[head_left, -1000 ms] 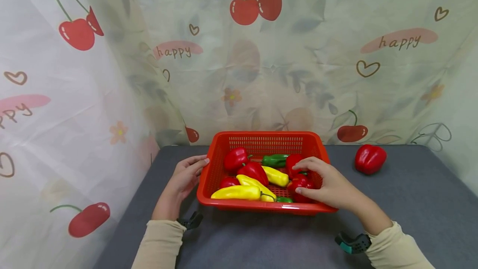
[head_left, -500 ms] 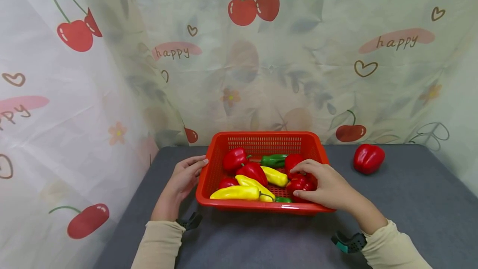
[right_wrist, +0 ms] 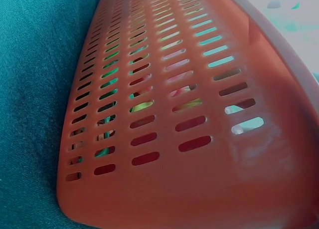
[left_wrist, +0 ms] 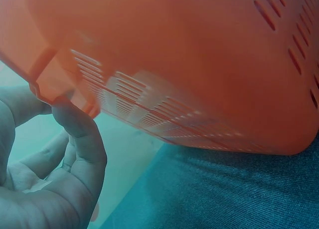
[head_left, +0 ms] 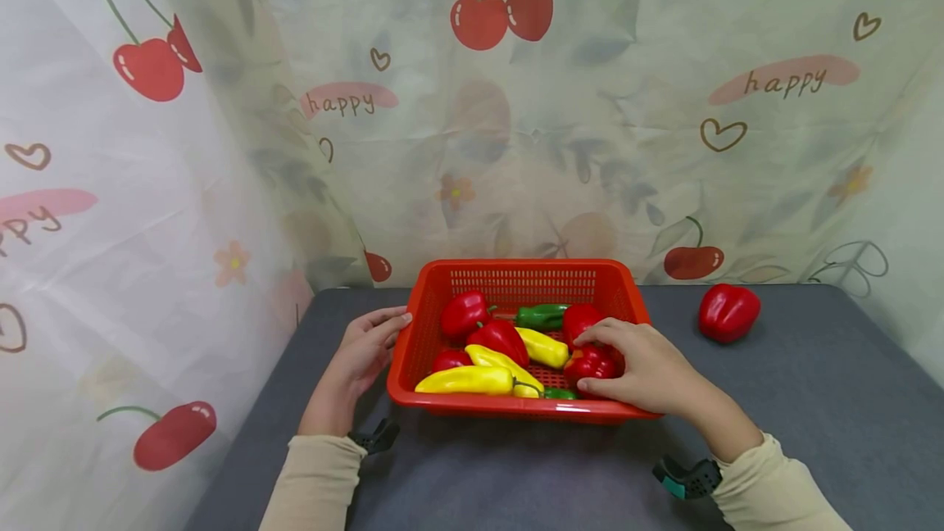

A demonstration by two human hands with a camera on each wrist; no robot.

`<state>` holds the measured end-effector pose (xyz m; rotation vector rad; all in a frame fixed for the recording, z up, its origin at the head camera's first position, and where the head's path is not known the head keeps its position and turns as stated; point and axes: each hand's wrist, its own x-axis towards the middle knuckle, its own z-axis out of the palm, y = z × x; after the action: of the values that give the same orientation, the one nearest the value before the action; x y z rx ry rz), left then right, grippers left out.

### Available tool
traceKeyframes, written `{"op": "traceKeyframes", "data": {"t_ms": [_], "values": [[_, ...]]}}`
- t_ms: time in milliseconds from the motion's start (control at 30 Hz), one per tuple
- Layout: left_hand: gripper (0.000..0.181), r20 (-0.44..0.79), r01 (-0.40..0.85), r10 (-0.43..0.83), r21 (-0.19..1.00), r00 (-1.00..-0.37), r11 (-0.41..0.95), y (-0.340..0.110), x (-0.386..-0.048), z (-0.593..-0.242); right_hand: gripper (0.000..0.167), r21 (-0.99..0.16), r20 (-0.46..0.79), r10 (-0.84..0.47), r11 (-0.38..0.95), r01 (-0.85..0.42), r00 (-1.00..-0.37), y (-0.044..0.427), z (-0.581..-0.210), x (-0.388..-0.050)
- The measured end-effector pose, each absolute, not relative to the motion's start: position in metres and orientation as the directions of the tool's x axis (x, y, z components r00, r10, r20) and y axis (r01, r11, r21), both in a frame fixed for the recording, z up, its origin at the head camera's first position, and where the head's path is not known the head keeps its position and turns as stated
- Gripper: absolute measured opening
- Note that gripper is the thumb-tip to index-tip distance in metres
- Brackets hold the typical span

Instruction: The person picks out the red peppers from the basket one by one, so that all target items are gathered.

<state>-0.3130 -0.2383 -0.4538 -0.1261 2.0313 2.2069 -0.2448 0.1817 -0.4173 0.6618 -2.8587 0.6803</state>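
1. Basket of slotted red plastic (head_left: 509,407), rectangular and open-topped, stands on a dark grey table (head_left: 509,482).
2. At its left end, the left hand (head_left: 363,353) pinches the rim between thumb and fingers, as the left wrist view shows.
3. At its right end, the right hand (head_left: 649,365) reaches over the rim, thumb and fingers curled round a glossy red bell pepper (head_left: 588,363) inside the basket.
4. Behind that pepper sits a second red bell pepper (head_left: 579,319).
5. Elsewhere inside lie three red bell peppers (head_left: 465,315) at the left, three long yellow peppers (head_left: 465,381), a long green pepper (head_left: 542,316) at the back and a partly hidden green piece (head_left: 560,393) by the front wall.
6. Another, ribbed red bell pepper (head_left: 728,314) rests on the table, right of the basket.
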Motion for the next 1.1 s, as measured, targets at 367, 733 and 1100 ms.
{"op": "traceKeyframes", "data": {"t_ms": [367,733,1100], "values": [[0.048,-0.168,-0.170,0.032,0.982,-0.985,-0.081,-0.2374,-0.3140,-0.4525,0.052,-0.397,0.232,-0.378,0.804,-0.442,-0.896,0.1812,-0.4181,-0.2446],[0.048,-0.166,-0.168,0.034,0.982,-0.986,-0.084,-0.2371,-0.3135,-0.4534,0.050,-0.420,0.246,-0.370,0.792,-0.443,-0.896,0.1821,-0.4177,-0.2435],[0.048,-0.159,-0.162,0.040,0.983,-0.986,-0.086,-0.2381,-0.3134,-0.4531,0.049,-0.469,0.261,-0.366,0.760,-0.449,-0.893,0.1826,-0.4180,-0.2435]]}}
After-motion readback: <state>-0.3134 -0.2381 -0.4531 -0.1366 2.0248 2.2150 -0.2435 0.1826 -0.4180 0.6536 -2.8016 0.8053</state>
